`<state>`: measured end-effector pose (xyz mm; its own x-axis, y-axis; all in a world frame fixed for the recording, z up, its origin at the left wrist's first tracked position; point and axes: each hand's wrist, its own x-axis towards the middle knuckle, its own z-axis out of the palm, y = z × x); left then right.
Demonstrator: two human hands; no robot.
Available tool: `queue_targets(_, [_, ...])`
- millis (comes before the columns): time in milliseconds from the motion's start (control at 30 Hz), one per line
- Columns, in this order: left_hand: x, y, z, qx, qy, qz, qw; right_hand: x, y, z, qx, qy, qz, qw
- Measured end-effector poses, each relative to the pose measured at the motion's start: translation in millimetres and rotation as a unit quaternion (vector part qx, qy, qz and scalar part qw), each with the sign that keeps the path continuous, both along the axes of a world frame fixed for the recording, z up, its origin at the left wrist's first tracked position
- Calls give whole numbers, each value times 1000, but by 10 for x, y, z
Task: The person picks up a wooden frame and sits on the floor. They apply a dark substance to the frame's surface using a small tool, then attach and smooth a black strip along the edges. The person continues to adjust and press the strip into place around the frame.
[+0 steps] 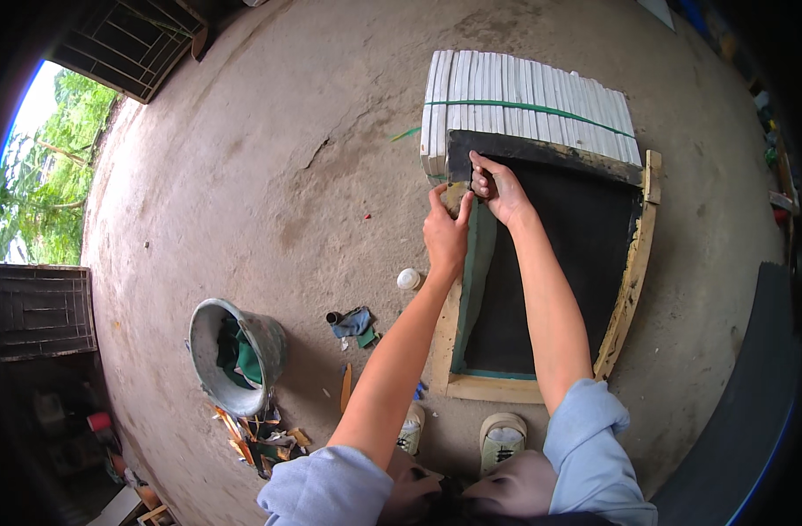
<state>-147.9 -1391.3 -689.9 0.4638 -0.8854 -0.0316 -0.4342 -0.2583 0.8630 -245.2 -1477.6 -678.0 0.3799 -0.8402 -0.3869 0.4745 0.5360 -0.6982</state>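
Observation:
A wooden frame (627, 307) with a dark sheet (550, 289) inside it leans with its far end against a bundle of white slats (523, 88). A black strip (541, 151) covers the frame's far edge. At the far left corner my left hand (445, 235) grips the frame, its thumb and forefinger on either side of the wood. My right hand (503, 195) is beside it with curled fingers, pinching the black strip at that same corner. Exactly what lies between the right fingertips is partly hidden. Green material (478, 280) lines the frame's left inner side.
A grey bucket (204, 355) with green cloth inside stands to the left, beside a heap of scraps (265, 443). Blue and green cloth pieces (355, 323) and a small white round container (409, 279) lie on the concrete floor. A green strap (523, 106) binds the slats.

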Motion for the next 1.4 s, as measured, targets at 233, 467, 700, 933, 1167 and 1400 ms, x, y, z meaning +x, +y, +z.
queue_targets(233, [0, -9, 44, 14, -2, -6, 1000, 161, 110, -6, -63, 56, -116, 990])
queue_targets(467, [-16, -10, 46, 19, -16, -3, 1000, 226, 159, -80, -111, 65, -186, 974])
queue_targets(700, [5, -8, -28, -23, -42, 7, 999, 309, 204, -88, -145, 100, -219, 960])
queue_targets(933, [-32, 1, 24, 7, -31, 10, 999, 267, 244, -117, -175, 91, -231, 953])
queue_targets(1167, [-18, 8, 73, 24, -18, -3, 1000, 252, 249, -146, -200, 93, -234, 947])
queue_targets(1400, [0, -9, 32, 23, -20, -6, 1000, 255, 248, -162, -226, 105, -226, 942])
